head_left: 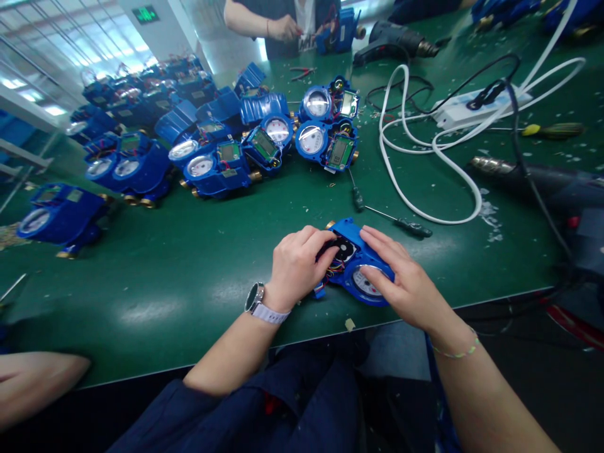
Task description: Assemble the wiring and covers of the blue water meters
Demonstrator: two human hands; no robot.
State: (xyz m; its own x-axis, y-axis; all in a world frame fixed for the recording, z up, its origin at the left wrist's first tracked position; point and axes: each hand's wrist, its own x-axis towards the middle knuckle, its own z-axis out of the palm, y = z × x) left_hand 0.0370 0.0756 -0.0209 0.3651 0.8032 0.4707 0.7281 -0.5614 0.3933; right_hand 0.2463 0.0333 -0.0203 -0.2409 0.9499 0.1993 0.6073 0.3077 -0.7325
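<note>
Hands met over a blue plastic water meter [355, 267] with a round glass dial, lying near the table's front edge at about six o'clock on the green work mat [165, 277]. The left hand [297, 267], a white-strapped watch [258, 302] on its wrist, curled its fingers into the meter's opened black compartment at the unit's ten o'clock, where thin coloured wires showed; whether it pinched anything there could not be told. The right hand [401, 283] lay flat and spread across the meter's three o'clock side, pressing it to the mat, fingertips touching the casing above the dial. Just beyond, at one o'clock, two slim black-handled screwdrivers [377, 211] lay apart from the meter. A cluster of similar blue meters [264, 145] sat at eleven o'clock, a looped white cable [425, 157] at two o'clock, and another person's hands [287, 28] worked at twelve o'clock. Judging from this, the exposed wires could be snagged or pulled loose by the probing fingers, and the meter, close to the edge, might slide off if the pressing hand eased.
</note>
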